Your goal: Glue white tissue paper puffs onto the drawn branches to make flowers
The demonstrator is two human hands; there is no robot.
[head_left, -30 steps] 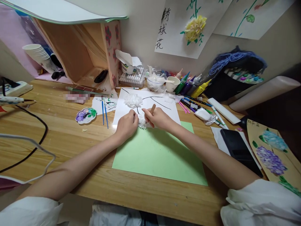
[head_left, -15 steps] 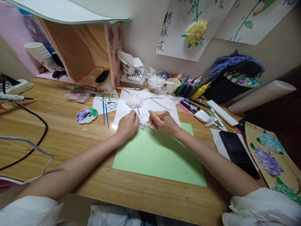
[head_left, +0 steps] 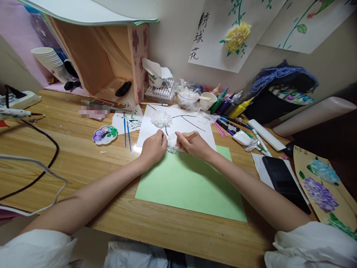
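My right hand (head_left: 192, 143) grips a tan wooden stick (head_left: 193, 136) like a pen, its lower end down by a white ruffled paper flower (head_left: 172, 142). My left hand (head_left: 154, 146) is closed at the left side of that flower, thumb against fingers; whatever it may hold is hidden. Both hands rest over the lower edge of a white sheet (head_left: 178, 125) with black drawn lines. A second white paper flower (head_left: 161, 119) sits higher on this sheet. Under the sheet's near edge lies a green sheet (head_left: 189, 193).
Left of the sheet lie two blue brushes (head_left: 128, 134) and a paint palette (head_left: 105, 135). A bowl of white scraps (head_left: 187, 97), a paper cup (head_left: 208, 101) and paint bottles (head_left: 240, 108) line the back. A black phone (head_left: 284, 182) lies at right; a glue gun (head_left: 16, 112) at left.
The whole view has shifted slightly, so things appear a little further right. Both hands stay at the lower white flower, and the stick's tip is less visible than before.
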